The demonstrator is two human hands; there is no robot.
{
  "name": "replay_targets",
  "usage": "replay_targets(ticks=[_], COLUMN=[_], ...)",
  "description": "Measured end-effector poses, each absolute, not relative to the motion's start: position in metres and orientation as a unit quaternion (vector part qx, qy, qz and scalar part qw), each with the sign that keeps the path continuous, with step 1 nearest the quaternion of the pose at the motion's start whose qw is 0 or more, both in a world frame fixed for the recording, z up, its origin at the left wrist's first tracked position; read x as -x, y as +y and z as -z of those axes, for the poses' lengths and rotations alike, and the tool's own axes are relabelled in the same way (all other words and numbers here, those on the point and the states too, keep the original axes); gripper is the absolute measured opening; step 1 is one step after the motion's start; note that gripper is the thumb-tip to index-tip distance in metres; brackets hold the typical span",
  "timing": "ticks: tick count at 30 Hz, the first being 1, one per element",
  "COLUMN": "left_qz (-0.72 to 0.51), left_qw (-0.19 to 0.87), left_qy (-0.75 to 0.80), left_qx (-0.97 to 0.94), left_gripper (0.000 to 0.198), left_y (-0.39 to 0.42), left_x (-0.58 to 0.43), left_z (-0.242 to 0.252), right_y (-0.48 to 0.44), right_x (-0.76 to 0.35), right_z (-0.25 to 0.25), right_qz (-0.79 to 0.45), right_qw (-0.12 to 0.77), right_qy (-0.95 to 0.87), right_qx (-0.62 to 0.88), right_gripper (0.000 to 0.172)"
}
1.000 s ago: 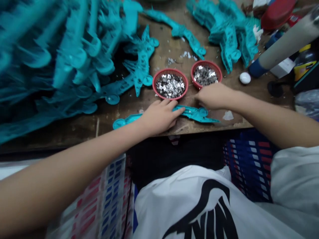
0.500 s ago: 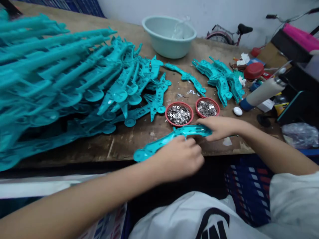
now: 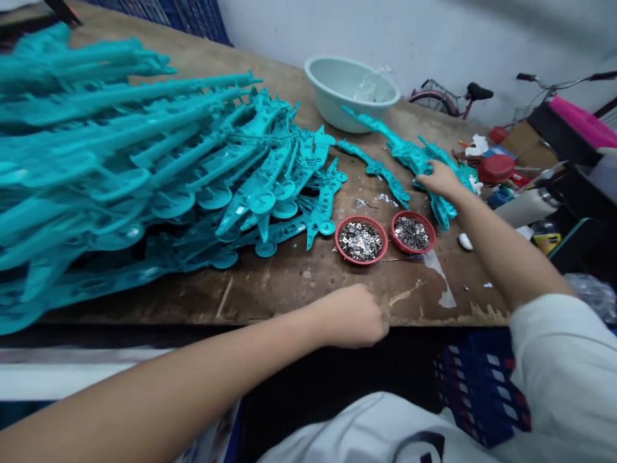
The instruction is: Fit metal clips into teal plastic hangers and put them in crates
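Note:
My right hand (image 3: 442, 181) rests on a smaller heap of teal moulded plastic parts (image 3: 417, 157) and is closed on a teal piece in it. My left hand (image 3: 349, 316) sits curled at the table's front edge, holding nothing visible. Beside it, further in, stand a red mesh basket of silver metal pieces (image 3: 360, 239) and a second, similar basket (image 3: 412, 231), both near my right forearm. A large heap of teal plastic moulded parts (image 3: 144, 173) fills the left of the wooden workbench (image 3: 284, 289).
A pale green plastic basin (image 3: 349, 90) stands at the back of the bench. To the right lie a white egg-shaped object (image 3: 465, 241), a red lid (image 3: 496, 168) and a white tube (image 3: 525, 209). A bicycle (image 3: 448, 96) stands beyond the bench, and a blue crate (image 3: 477, 386) sits below it.
The teal piece held between both hands has left the front of the bench. My right hand moved to the right-hand heap, my left hand drew back to the edge, and the view tilted up.

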State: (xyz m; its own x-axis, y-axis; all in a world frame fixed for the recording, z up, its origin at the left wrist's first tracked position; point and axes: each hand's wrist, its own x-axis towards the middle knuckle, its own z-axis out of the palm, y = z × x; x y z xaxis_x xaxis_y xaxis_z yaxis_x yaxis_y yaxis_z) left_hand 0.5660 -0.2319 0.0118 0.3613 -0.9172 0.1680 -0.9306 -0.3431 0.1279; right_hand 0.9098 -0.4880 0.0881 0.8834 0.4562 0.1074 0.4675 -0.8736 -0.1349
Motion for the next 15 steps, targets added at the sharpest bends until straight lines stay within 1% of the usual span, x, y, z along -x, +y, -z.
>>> replay_targets(ticks=[2,5,8,10,11,12,15], left_qz=[-0.02,-0.008,0.005,0.012,0.014,0.015,0.006], left_qw=[0.101,0.106,0.11,0.106,0.102,0.098,0.086], left_qy=[-0.556,-0.548,-0.553,-0.555,-0.554,-0.555,-0.564], left_qx=[-0.825,-0.83,-0.826,-0.825,-0.826,-0.826,-0.821], left_gripper=[0.021,0.022,0.02,0.018,0.016,0.015,0.016], left_y=[-0.23,-0.229,-0.227,-0.224,-0.222,-0.221,-0.216], left_x=[-0.567,-0.566,-0.567,-0.568,-0.569,-0.57,-0.576], left_z=[-0.007,-0.005,-0.008,-0.013,-0.015,-0.017,-0.02], right_y=[-0.449,-0.414,-0.404,-0.405,-0.408,-0.413,-0.452], right_x=[-0.916,-0.917,-0.909,-0.897,-0.89,-0.885,-0.873], right_z=[-0.06,-0.041,-0.042,-0.051,-0.056,-0.062,-0.084], right_qz=[-0.019,-0.077,-0.089,-0.08,-0.067,-0.051,0.039], right_qw=[0.058,0.052,0.055,0.056,0.057,0.056,0.033], right_qy=[-0.136,-0.09,-0.088,-0.085,-0.094,-0.107,-0.201], right_qx=[0.989,0.992,0.991,0.992,0.992,0.991,0.978], right_gripper=[0.055,0.064,0.076,0.089,0.091,0.091,0.081])
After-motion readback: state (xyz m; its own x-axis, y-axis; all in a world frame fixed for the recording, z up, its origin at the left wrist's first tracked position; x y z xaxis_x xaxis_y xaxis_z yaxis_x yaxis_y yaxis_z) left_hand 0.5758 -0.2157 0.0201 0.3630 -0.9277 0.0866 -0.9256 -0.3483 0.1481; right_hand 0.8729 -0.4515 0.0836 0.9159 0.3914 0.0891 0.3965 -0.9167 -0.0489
